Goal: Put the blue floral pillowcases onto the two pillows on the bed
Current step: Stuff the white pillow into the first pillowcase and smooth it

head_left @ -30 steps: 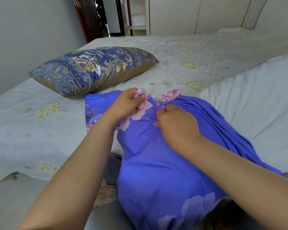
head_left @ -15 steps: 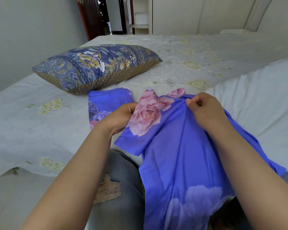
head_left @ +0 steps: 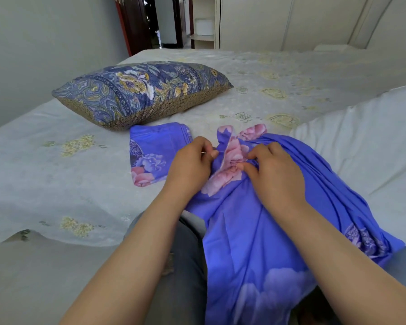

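1. Looking through the head view, I see the left hand and right hand both pinching the bunched pink-rose edge of the unfolded pillowcase, which drapes from the bed down over my lap.
2. I judge the cloth light, thin and limp, a little slick; it will sag and bunch, so I should take it at the open hem corners, one per hand, to spread the mouth.
3. Its long axis runs from the gathered edge near the hands back toward me, that edge pointing away up the bed.
4. The folded pillowcase lies flat just left of the left hand, near the patterned pillow; the white pillow sits to the right, partly under the cloth.
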Action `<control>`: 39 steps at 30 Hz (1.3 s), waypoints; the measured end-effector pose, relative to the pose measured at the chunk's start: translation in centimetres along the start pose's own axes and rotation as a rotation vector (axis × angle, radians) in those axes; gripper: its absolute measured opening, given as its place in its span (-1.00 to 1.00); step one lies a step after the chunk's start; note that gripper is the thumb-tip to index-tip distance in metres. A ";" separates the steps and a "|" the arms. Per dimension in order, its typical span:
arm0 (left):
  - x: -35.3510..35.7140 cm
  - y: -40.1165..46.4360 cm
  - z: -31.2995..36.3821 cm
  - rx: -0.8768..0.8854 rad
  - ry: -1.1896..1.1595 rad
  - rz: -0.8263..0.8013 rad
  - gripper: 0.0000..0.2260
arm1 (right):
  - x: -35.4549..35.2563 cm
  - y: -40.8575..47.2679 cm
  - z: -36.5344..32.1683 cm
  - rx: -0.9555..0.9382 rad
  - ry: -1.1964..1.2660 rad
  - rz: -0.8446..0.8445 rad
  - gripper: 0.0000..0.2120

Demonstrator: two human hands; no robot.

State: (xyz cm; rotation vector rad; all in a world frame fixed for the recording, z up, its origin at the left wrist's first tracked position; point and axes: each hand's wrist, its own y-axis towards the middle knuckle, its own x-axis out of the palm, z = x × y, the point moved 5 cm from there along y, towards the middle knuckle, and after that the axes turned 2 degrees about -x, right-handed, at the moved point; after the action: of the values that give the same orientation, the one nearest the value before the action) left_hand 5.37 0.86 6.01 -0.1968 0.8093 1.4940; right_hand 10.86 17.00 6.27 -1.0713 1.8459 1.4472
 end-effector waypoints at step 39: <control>2.9 1.6 -3.4 -0.102 -0.182 -0.351 -0.78 | 3.8 -3.1 0.6 0.219 0.422 -0.200 -0.48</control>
State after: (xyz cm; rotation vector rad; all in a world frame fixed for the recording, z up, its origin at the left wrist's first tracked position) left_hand 2.30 1.39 2.36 -0.2605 0.5215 1.2020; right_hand 11.47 16.31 1.43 -1.4817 2.0498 0.9286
